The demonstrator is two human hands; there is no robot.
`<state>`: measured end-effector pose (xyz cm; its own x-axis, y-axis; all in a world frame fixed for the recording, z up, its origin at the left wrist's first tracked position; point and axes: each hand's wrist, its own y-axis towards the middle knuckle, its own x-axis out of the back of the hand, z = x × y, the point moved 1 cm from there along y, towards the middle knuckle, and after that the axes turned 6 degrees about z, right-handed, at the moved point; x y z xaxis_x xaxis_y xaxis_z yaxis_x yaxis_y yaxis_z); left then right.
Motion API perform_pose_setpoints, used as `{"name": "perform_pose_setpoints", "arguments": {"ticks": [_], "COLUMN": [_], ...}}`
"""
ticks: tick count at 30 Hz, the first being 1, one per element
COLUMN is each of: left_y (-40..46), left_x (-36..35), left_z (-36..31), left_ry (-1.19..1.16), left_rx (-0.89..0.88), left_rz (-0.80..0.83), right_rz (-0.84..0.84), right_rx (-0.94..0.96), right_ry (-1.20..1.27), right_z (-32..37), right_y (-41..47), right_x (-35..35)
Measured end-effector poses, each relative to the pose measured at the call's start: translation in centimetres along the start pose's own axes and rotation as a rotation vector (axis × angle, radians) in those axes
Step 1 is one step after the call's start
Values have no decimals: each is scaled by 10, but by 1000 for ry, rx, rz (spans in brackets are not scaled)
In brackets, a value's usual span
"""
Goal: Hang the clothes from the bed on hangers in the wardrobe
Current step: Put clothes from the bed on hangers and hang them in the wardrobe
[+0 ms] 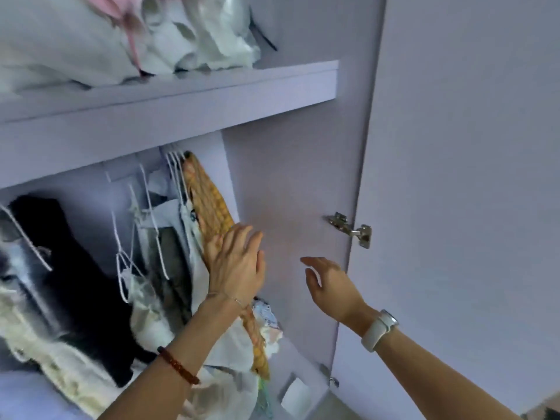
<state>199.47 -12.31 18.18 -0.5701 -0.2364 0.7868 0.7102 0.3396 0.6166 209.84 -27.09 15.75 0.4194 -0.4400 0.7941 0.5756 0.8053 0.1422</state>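
Left part of the lilac wardrobe (291, 165): black garment (72, 268), then white wire hangers (151, 225) with pale clothes, then the orange-yellow patterned woven garment (209, 207) hanging last on the right by the side panel. Left hand (235, 262) lies flat with straight fingers on that garment, pinching nothing; right hand (328, 283) hovers spread just beside it, apart; best press it evenly leftward so it hangs straight. Rail hidden behind the shelf (169, 89), bed out of view, left edge blurred.

Domestic bedroom storage: a lilac wardrobe (291, 183) with hinged door (454, 177), garments on white hangers (127, 262), folded linens on the shelf (169, 89).
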Motion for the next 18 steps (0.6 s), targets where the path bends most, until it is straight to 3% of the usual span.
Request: {"name": "perform_pose_setpoints", "arguments": {"ticks": [4,8,15,18], "left_y": [10,7,-3,-2], "left_x": [17,6,-4,-2], "left_z": [53,89,94,91], "left_ry": [130,142,147,175], "left_rx": [210,454,464,482], "left_rz": [-47,54,126,149], "right_rz": [25,123,308,304], "right_rx": [184,256,96,95], "right_ry": [138,288,371,333], "right_z": [45,86,125,125], "right_y": [67,114,164,172], "right_x": [-12,-23,-39,-37]}}
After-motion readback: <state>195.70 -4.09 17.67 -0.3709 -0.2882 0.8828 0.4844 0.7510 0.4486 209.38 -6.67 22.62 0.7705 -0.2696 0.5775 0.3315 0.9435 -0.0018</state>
